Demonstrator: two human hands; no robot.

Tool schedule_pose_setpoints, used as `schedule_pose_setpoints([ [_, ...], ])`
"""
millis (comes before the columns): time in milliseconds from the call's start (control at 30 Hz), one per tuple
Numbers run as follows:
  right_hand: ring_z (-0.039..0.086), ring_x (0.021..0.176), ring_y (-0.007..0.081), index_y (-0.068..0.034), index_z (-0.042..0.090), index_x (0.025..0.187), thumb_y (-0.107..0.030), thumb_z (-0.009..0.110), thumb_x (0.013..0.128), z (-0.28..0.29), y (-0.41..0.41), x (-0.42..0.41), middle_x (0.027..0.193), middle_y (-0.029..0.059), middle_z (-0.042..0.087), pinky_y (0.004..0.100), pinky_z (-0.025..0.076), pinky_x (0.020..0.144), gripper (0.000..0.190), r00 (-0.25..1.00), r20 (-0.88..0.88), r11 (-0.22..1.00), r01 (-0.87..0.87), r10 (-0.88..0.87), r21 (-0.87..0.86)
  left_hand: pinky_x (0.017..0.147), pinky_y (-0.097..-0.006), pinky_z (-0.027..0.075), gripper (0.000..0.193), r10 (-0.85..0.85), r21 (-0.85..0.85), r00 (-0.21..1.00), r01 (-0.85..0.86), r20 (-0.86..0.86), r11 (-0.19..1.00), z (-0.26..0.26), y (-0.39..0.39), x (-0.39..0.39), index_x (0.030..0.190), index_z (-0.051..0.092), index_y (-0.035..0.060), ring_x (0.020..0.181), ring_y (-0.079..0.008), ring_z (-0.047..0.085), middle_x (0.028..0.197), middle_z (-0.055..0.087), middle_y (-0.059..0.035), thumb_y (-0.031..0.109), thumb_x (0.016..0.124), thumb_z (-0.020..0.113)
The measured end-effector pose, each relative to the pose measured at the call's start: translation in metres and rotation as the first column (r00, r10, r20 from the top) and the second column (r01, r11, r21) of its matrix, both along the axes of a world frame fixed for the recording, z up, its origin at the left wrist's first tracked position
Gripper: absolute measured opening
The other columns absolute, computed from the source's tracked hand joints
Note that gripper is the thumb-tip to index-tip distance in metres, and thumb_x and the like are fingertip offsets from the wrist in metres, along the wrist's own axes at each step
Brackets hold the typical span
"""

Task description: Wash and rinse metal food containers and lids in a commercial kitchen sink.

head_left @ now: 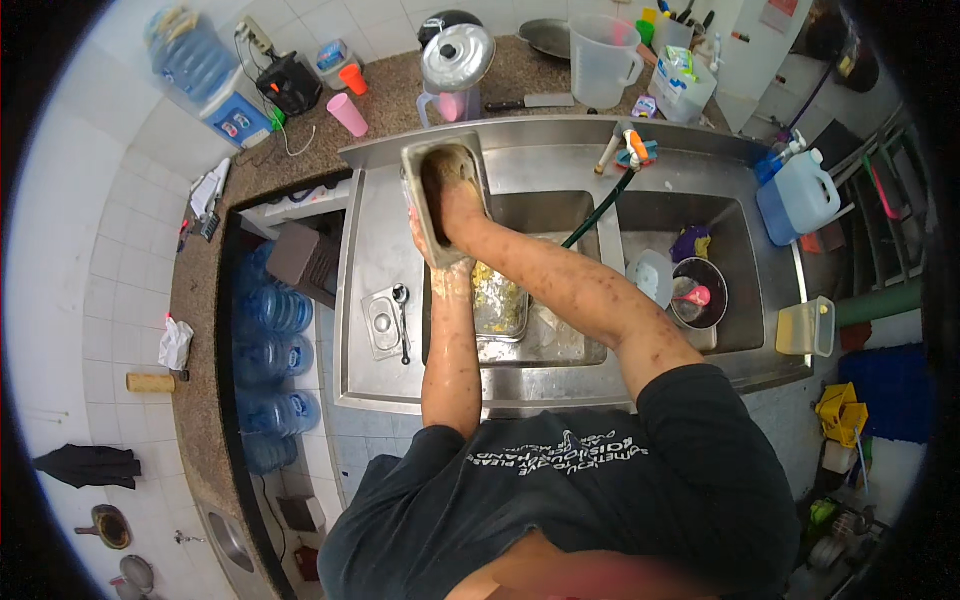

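A deep rectangular steel food pan (444, 201) is tilted above the left edge of the left sink basin. My left hand (429, 244) grips it from beneath and outside, with wet, sudsy skin at the wrist. Inside its opening is my right hand (459, 204), the fingers mostly hidden by the pan's shadow and residue. Below, a shallow steel pan (499, 304) with yellow scraps and whitish liquid lies in the left basin (555, 345). A green hose (604, 208) runs from the tap (634, 146) into that basin.
On the left drainboard lie a steel lid (382, 322) and a ladle (403, 322). The right basin holds a pot (699, 292) with a pink spoon, and a plastic container (649, 277). Behind are a knife (532, 102) and a large clear jug (602, 60); a blue-liquid jug (796, 196) stands right.
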State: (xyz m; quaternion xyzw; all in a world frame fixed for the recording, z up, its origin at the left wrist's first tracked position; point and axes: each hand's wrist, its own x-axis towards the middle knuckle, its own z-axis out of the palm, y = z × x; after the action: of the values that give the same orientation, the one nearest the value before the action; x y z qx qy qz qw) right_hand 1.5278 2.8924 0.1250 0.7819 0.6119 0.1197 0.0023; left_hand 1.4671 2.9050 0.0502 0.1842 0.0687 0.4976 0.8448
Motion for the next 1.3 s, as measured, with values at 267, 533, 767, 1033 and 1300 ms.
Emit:
schedule_pose_setpoints([
  [267, 0.06, 0.107, 0.04, 0.006, 0.063, 0.108, -0.007, 0.056, 0.078, -0.008, -0.007, -0.004, 0.106, 0.0284, 0.064, 0.0417, 0.048, 0.094, 0.033, 0.447, -0.895, 1.0, 0.018, 0.006, 0.016, 0.104, -0.046, 0.037, 0.056, -0.053, -0.039, 0.998, 0.053, 0.018, 0.998, -0.024, -0.004, -0.002, 0.134, 0.048, 0.0096, 0.12, -0.0303, 0.049, 0.13, 0.051, -0.0121, 0.049, 0.095, 0.042],
  [533, 0.063, 0.104, 0.0361, -0.001, 0.066, 0.107, -0.014, 0.051, 0.09, -0.007, -0.001, -0.01, 0.108, 0.0199, 0.066, 0.0406, 0.051, 0.088, 0.026, 0.732, -0.676, 0.98, 0.18, -0.081, 0.079, 0.099, -0.0465, 0.042, 0.054, -0.096, -0.056, 0.994, 0.099, 0.053, 0.993, -0.023, -0.014, -0.008, 0.127, 0.052, 0.0099, 0.112, -0.0304, 0.054, 0.121, 0.056, -0.0118, 0.051, 0.093, 0.045],
  [767, 0.067, 0.092, 0.0346, 0.0, 0.071, 0.096, -0.01, 0.062, 0.076, -0.021, 0.001, 0.0, 0.099, 0.0236, 0.067, 0.0363, 0.054, 0.076, 0.024, 0.86, -0.481, 0.983, -0.18, 0.168, 0.02, 0.093, -0.0469, 0.046, 0.053, -0.19, 0.012, 0.962, 0.191, 0.195, 0.982, -0.018, 0.011, -0.007, 0.122, 0.056, 0.0102, 0.105, -0.0304, 0.059, 0.113, 0.061, -0.0115, 0.052, 0.091, 0.046],
  [1033, 0.06, 0.086, 0.0202, 0.001, 0.063, 0.093, -0.019, 0.065, 0.082, -0.034, -0.061, -0.012, 0.088, 0.0096, 0.061, 0.0323, 0.049, 0.078, 0.023, -0.017, -0.857, 0.852, 0.117, 0.515, 0.509, 0.082, -0.0389, 0.051, 0.054, 0.028, -0.025, 0.974, -0.034, -0.225, 0.999, -0.009, 0.007, -0.02, 0.119, 0.056, 0.0102, 0.091, -0.0265, 0.06, 0.102, 0.062, -0.0098, 0.056, 0.09, 0.05],
  [1300, 0.065, 0.08, 0.0198, 0.006, 0.063, 0.107, -0.018, 0.066, 0.088, -0.03, -0.077, 0.003, 0.094, 0.0118, 0.068, 0.0318, 0.053, 0.071, 0.031, -0.399, -0.805, 0.773, 0.624, 0.439, 0.113, 0.106, -0.0427, 0.038, 0.081, 0.155, 0.015, 0.942, -0.157, -0.299, 0.987, -0.019, -0.035, -0.004, 0.144, 0.03, 0.0051, 0.127, -0.0292, 0.044, 0.142, 0.039, -0.0143, 0.064, 0.091, 0.046],
])
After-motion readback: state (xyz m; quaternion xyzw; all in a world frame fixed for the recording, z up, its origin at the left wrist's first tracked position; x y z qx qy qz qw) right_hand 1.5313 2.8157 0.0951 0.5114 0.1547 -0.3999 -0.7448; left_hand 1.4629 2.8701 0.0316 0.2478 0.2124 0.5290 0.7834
